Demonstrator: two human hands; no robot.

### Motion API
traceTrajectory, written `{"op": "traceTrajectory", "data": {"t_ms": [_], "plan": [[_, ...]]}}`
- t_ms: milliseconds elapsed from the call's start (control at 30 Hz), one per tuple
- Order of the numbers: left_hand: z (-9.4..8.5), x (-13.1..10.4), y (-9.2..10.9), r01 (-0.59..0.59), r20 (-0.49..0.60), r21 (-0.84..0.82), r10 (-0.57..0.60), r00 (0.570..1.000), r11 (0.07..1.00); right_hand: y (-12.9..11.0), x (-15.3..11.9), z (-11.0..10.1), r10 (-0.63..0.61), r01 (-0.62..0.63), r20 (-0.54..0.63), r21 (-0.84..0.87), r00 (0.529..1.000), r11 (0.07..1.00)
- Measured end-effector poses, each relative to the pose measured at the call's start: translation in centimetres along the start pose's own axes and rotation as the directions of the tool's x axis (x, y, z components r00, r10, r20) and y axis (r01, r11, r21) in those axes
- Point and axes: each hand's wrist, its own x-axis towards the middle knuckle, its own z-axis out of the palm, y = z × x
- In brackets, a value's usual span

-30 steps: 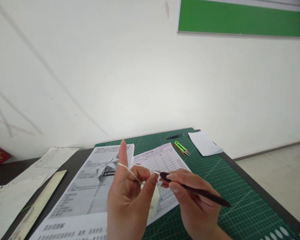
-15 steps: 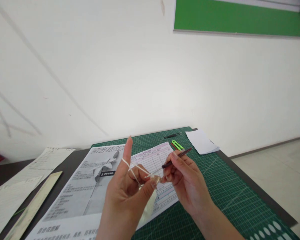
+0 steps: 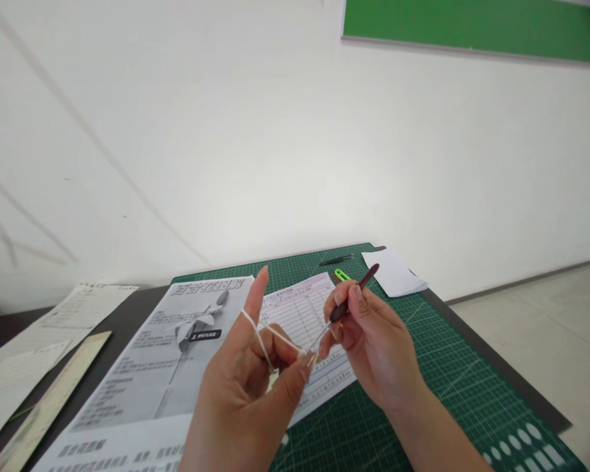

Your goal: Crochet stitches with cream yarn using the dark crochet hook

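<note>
My left hand (image 3: pixel 246 387) has its index finger raised, with cream yarn (image 3: pixel 281 336) looped round it. Its thumb and another finger pinch a small piece of cream yarn work, mostly hidden behind the hand. In my right hand (image 3: pixel 381 344) is a crochet hook with a dark brown handle (image 3: pixel 339 312), gripped between thumb and fingers. The hook's thin metal shaft slants down left to the pinched yarn at the left fingertips. Whether its tip sits inside a loop is too small to tell. Both hands hover above the printed sheets, fingertips close together.
A green cutting mat (image 3: pixel 465 393) covers much of the dark table. On it lie a flower-pattern sheet (image 3: pixel 142 367), a lined form (image 3: pixel 295 305), a bright green cutter (image 3: pixel 343 275), a black pen-like tool (image 3: pixel 337 260) and white paper (image 3: pixel 393 272). A ruler (image 3: pixel 54 400) and handwritten sheets (image 3: pixel 86 311) lie left.
The crochet hook has tilted steeper, its handle end rising, and more metal shaft shows. My right hand has turned with it. The pale piece hanging below my left hand is now mostly out of sight.
</note>
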Motion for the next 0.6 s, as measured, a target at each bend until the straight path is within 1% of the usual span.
{"op": "traceTrajectory", "data": {"t_ms": [267, 467, 533, 600], "plan": [[0.15, -0.09, 0.11, -0.011, -0.024, 0.055, 0.013, 1.000, 0.998, -0.31, -0.33, -0.08, -0.108, 0.113, 0.055, -0.101, 0.993, 0.988], [0.27, -0.26, 0.24, -0.011, -0.072, 0.100, 0.018, 0.997, 0.995, -0.17, -0.60, -0.38, -0.187, 0.199, 0.083, -0.173, 0.979, 0.965], [0.28, -0.24, 0.23, -0.010, -0.077, 0.099, 0.018, 0.997, 0.995, -0.09, -0.63, -0.32, -0.189, 0.199, 0.074, -0.166, 0.979, 0.966], [0.23, -0.15, 0.14, -0.008, -0.061, 0.075, 0.013, 0.998, 0.997, 0.11, -0.56, -0.19, -0.147, 0.152, 0.046, -0.118, 0.988, 0.981]]}}
